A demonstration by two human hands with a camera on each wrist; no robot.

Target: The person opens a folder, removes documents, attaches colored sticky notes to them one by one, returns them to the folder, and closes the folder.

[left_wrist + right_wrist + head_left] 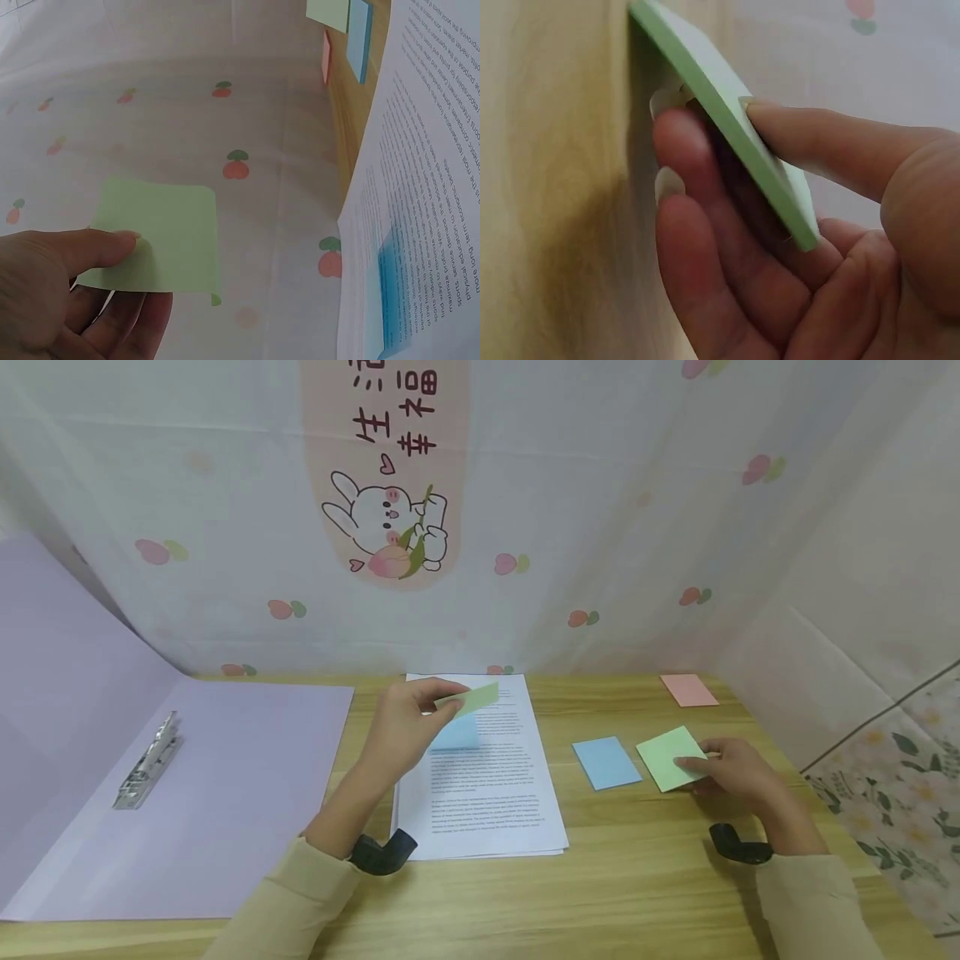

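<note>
One pale green paper note [477,697] is pinched in your left hand [408,724] in the head view, above a stack of white printed sheets [487,810], where it partly blocks a blue paper note [456,736] lying on them. Your right hand [735,768] grips a light green square pad [662,758] beside a flat blue pad [607,763]; a pink square pad [689,690] lies farther back, and an open lilac folder [255,802] with a silver metal clip [147,764] spreads at left. From the left wrist, your thumb lies on the note's face, fingers behind. From the right wrist, thumb and fingers hold the pad tilted beside the wooden tabletop [547,112].
</note>
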